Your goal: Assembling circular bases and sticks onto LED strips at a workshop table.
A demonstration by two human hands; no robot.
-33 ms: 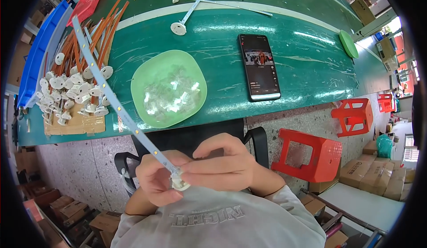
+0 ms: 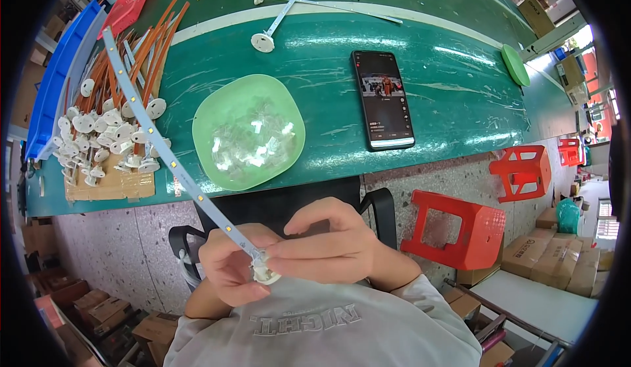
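Note:
A slim LED strip [image 2: 174, 164] with small yellow chips slants up and left from my hands, over the table edge. Its lower end sits in a white round plastic base [image 2: 265, 276]. My left hand [image 2: 231, 265] is closed around that base, thumb below and fingers behind the strip. From the other side, my right hand [image 2: 328, 252] pinches at the joint of strip and base; its index finger is raised and bent. The fingertips partly hide the joint. Beyond my hands, a light green bowl [image 2: 205, 114] holds many small clear pieces.
Similar strips with white bases [image 2: 121, 130], many orange-backed, are heaped on cardboard [image 2: 112, 189] at left, beside a blue tray [image 2: 56, 81] and red basket [image 2: 128, 5]. Two strips [image 2: 292, 5] lie crossed farther back. A smartphone [image 2: 383, 100] lies right of the bowl; red stools [image 2: 460, 229] stand at right.
The strip's upper end has swung slightly left and down. Both hands keep their hold in nearly the same place.

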